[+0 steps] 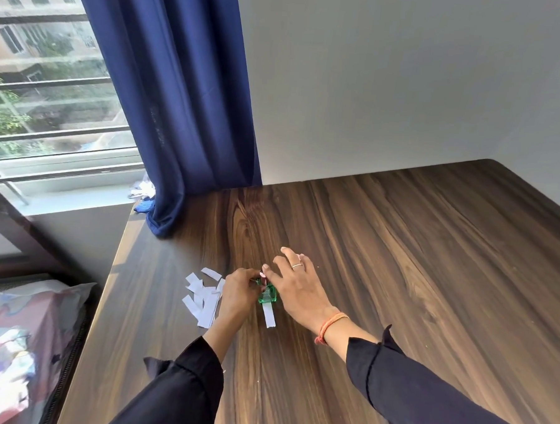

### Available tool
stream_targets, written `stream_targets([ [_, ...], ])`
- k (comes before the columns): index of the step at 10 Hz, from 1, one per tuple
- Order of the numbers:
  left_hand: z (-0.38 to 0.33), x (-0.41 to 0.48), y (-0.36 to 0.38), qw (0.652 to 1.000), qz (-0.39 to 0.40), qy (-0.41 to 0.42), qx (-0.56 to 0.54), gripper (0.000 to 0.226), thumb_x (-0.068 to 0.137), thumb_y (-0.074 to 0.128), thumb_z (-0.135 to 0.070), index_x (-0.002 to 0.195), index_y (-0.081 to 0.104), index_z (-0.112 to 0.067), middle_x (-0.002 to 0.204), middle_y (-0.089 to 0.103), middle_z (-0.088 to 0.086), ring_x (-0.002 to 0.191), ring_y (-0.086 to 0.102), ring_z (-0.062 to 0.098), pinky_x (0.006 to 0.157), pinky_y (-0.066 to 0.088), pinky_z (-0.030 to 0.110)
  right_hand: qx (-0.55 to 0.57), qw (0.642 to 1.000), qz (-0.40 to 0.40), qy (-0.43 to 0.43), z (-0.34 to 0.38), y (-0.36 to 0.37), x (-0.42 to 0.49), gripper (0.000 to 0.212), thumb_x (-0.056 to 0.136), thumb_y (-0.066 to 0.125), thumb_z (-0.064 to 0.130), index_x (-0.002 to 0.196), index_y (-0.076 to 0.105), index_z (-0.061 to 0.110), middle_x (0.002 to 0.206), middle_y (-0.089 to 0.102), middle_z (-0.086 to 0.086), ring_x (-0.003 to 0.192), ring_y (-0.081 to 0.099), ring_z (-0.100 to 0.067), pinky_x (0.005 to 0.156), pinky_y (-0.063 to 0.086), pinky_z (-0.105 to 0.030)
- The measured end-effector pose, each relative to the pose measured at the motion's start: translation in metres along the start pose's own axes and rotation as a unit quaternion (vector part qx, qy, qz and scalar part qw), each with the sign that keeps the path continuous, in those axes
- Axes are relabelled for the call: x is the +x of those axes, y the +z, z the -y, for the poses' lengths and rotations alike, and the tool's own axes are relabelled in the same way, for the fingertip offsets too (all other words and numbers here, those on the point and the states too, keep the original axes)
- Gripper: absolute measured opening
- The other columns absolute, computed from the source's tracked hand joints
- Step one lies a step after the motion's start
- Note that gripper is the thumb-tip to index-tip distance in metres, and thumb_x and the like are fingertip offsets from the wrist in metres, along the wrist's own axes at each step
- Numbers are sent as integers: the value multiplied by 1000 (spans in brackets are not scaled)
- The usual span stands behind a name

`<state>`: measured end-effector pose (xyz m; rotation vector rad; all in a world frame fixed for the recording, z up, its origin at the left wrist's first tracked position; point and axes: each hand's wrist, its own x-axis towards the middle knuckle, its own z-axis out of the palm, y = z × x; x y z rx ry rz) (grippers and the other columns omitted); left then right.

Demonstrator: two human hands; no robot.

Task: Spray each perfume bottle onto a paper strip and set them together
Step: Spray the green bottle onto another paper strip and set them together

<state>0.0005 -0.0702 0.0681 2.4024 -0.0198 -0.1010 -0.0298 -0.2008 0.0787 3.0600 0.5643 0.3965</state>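
Observation:
A small green glass perfume bottle point(267, 296) stands on the wooden table point(399, 266), on the far end of a white paper strip point(269, 315). My left hand point(238, 292) has its fingertips closed at the top of the bottle from the left. My right hand point(297, 285) reaches in from the right, thumb and forefinger also at the bottle's top, the other fingers spread; it wears a ring. The bottle's cap area is hidden between my fingers. A loose pile of white paper strips point(203, 297) lies just left of my left hand.
A blue curtain point(180, 109) hangs down onto the table's far left corner, with crumpled paper point(142, 190) on the window sill behind it. A bed with patterned bedding point(12, 343) lies left of the table. A grey wall stands behind.

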Motion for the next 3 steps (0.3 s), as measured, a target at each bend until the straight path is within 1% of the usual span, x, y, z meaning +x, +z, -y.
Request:
stream_targets([
  [2, -1, -3, 0, 1000, 4, 8, 15, 29, 81, 55, 3, 107, 64, -4, 105, 64, 18, 92, 59, 28, 70, 38, 25, -20, 1000, -7, 10, 1, -1, 1, 54, 59, 75, 10, 111, 64, 18, 102, 68, -4, 109, 62, -28, 83, 54, -43],
  [3, -1, -9, 3, 1000, -6, 20, 6, 33, 83, 54, 0, 115, 60, -9, 113, 61, 14, 99, 58, 27, 73, 39, 24, -1, 1000, -6, 26, 3, 1, -3, 56, 62, 73, 10, 116, 61, 18, 107, 67, -5, 111, 60, -28, 83, 53, -44],
])
